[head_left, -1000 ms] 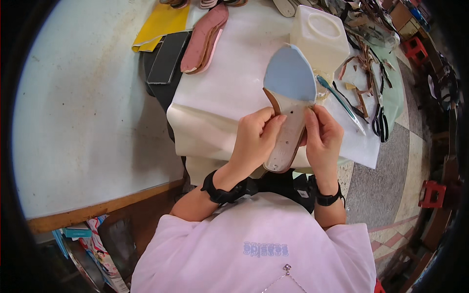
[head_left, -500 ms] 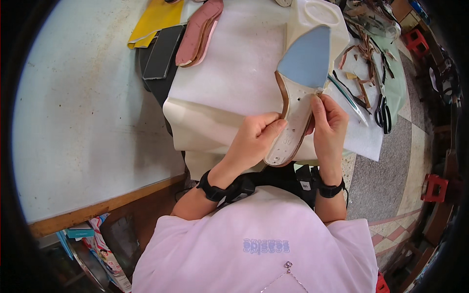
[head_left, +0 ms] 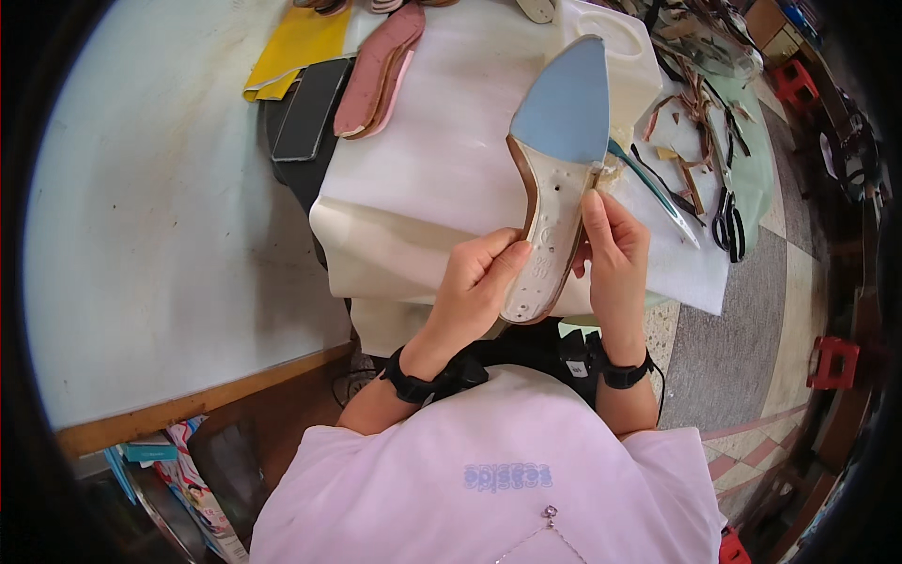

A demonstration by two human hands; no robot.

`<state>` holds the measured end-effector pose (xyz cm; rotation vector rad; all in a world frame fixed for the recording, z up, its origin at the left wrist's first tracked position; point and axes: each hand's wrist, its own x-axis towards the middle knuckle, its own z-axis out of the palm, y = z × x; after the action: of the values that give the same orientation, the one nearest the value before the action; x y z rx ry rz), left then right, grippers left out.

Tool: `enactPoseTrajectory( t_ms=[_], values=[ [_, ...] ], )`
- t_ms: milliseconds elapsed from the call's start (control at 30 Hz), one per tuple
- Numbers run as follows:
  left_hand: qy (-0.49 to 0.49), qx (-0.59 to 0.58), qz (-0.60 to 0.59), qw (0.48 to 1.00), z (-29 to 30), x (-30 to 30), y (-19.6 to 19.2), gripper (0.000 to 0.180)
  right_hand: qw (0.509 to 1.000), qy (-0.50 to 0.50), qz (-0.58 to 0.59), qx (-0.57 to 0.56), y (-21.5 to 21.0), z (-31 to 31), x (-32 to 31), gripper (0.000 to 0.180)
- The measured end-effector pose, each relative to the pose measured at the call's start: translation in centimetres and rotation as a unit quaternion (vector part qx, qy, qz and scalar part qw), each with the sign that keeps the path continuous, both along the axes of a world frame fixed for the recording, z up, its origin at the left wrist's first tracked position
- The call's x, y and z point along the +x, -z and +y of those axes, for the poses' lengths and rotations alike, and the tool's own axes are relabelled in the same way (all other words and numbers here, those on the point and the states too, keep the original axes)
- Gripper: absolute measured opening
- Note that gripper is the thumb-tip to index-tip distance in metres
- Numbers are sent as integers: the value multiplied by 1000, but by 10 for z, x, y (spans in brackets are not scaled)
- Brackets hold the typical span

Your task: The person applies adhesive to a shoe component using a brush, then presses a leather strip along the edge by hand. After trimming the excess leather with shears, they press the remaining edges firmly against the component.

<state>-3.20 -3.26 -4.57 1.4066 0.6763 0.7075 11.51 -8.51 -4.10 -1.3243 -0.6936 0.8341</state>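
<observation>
Over the near edge of the white-covered work surface I hold an insole (head_left: 554, 207) with its toe pointing away from me. Its toe part is blue, the waist and heel are white with small holes, and a brown edge shows along the side. My left hand (head_left: 484, 277) pinches the left edge near the heel, thumb on top. At the right edge, just below the blue part, my right hand (head_left: 615, 246) grips with its thumb on the white face; its fingers are partly hidden underneath. A slim teal-and-white tool (head_left: 655, 188) lies right of the insole.
Black-handled scissors (head_left: 728, 226) and brown scraps (head_left: 693, 179) lie on the right, below a clear plastic bag (head_left: 719, 58). Stacked pink insoles (head_left: 378, 70), a dark flat rectangular object (head_left: 313, 111) and yellow sheet (head_left: 299, 47) are at the far left. Red stools (head_left: 832, 363) stand on the floor.
The insole has shifted a little to the left and turned, its toe now pointing more straight away from me. Both hands moved with it and keep their grip.
</observation>
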Motion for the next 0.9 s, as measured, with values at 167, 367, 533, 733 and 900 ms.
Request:
enactPoseTrajectory(
  t_ms=[167,367,533,733,900],
  values=[
    [-36,47,10,998,0,-2,2,20,1000,-1,-19,-2,0,-8,-10,22],
    [-64,79,24,995,-4,2,2,18,995,37,-87,-14,9,-4,-17,17],
    [-99,67,-7,993,-3,2,4,20,995,24,-99,-6,12,-7,-24,15],
    [-103,67,36,992,2,7,-8,21,987,55,-151,6,7,-2,-28,16],
    [-62,81,41,994,34,7,-34,24,996,27,-30,77,-7,12,-29,18]
  ],
)
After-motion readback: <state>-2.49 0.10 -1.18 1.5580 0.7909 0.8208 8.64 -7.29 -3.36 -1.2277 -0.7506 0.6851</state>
